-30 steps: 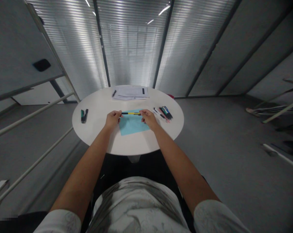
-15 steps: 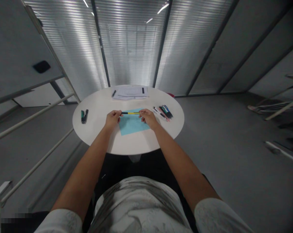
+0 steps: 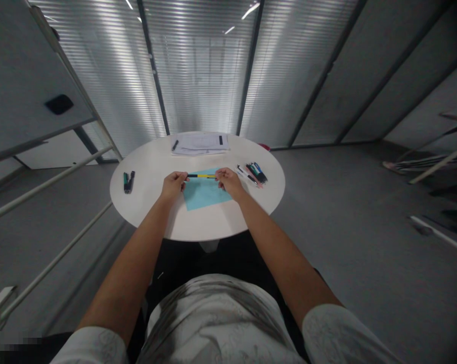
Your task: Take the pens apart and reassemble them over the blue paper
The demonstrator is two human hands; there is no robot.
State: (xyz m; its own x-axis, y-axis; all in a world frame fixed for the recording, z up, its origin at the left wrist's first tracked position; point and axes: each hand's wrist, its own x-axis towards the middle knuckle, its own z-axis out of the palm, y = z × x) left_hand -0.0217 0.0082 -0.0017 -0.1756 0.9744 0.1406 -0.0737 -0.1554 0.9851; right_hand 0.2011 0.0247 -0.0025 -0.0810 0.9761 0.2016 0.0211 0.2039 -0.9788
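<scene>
This looks like an office or meeting room: a white, rounded desk (image 3: pixel 148 189) carries a paper stack (image 3: pixel 200 145) towards its far edge and loose pens (image 3: pixel 256 174) at right; slatted blinds (image 3: pixel 198 91) cover the far partition, and a large board (image 3: pixel 24 60) on a tubular frame (image 3: pixel 49 183) stands left.

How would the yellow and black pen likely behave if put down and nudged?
The yellow and black pen is probably stiff: it runs straight between the left hand and right hand. Being so slim, it is likely light. Its long, narrow shape suggests it could roll on the white table, though its cross-section is unclear.
</scene>
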